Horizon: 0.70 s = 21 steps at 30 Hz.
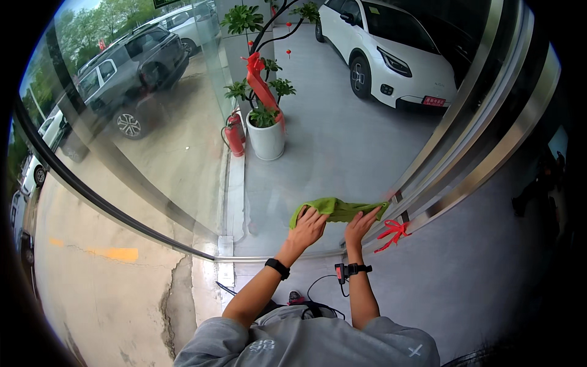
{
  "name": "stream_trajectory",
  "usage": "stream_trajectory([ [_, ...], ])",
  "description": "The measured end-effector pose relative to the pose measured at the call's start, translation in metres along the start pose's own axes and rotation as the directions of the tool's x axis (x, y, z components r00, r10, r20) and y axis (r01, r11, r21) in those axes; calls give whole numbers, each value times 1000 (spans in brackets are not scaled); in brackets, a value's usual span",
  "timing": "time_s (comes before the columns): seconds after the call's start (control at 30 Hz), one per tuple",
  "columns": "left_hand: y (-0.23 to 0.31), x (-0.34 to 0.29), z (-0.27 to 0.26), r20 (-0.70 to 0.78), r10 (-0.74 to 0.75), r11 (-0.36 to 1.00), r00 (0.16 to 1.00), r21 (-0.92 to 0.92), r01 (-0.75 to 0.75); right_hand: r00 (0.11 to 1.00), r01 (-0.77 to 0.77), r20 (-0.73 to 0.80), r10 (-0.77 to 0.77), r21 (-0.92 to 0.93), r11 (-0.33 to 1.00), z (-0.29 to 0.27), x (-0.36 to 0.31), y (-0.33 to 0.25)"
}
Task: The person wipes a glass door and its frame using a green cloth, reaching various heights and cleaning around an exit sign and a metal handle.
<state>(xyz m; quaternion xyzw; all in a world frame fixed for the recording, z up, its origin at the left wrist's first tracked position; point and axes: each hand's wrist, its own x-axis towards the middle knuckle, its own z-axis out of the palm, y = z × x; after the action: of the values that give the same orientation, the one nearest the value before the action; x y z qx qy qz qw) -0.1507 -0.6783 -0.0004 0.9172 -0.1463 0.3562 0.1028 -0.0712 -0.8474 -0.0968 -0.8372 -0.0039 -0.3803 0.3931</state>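
Note:
A green cloth [343,210] is stretched out between my two hands, up against a glass pane [306,177]. My left hand [309,226] grips the cloth's left part, its fingers bent into the fabric. At the right end, my right hand [362,226] holds the cloth with its fingers laid over it and the tips near the metal door frame [422,164]. A red ribbon [392,233] is tied in a bow just right of my right hand. The cloth hides part of the fingertips of both hands.
Behind the glass stand a white pot [267,142] with a leafy plant, a red fire extinguisher [233,134] and a white car [397,49]. Grey and white cars are parked outside at left. The pane's bottom rail [281,259] crosses before my feet.

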Motion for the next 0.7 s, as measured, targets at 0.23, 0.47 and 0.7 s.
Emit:
stream_trajectory([
  [0.23, 16, 75, -57, -231, -2, 1000, 973, 8, 4, 950, 261, -184, -254, 15, 965, -48, 117, -63],
  [0.47, 43, 157, -75, -515, -4, 986, 857, 140, 89, 891, 385, -269, -367, 14, 923, -74, 194, -105],
  [0.7, 35, 111, -6, -385, 141, 971, 912, 235, -51, 899, 373, -262, -352, 36, 927, -34, 147, -22],
])
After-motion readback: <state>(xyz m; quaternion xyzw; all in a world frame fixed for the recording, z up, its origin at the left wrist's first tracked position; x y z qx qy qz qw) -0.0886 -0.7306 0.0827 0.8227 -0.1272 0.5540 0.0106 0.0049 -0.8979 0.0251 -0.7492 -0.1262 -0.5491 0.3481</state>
